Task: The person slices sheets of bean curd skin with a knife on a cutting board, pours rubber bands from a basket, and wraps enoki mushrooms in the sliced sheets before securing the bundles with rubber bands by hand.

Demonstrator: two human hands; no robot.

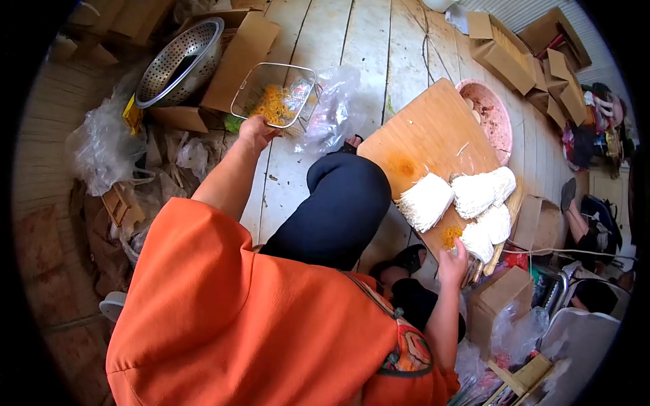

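Observation:
My left hand (pixel 259 132) holds the near rim of a wire basket (pixel 238 101), which has orange rubber bands (pixel 273 106) and a piece of clear plastic inside. At the near edge of a wooden board (pixel 440 128), my right hand (pixel 453 262) has its fingertips by a small pile of orange bands (pixel 451 235); whether they grip any is too small to tell. White bundles of thin strands (pixel 425 201) lie on the board, several together beside my right hand.
A steel colander (pixel 179 62) rests on a cardboard box (pixel 240 61) at upper left. Behind the board is a pink basin (pixel 497 111). Clear plastic bags (pixel 335 108) lie on the plank floor. More boxes (pixel 501 304) stand at right, where another person's leg (pixel 575 220) shows.

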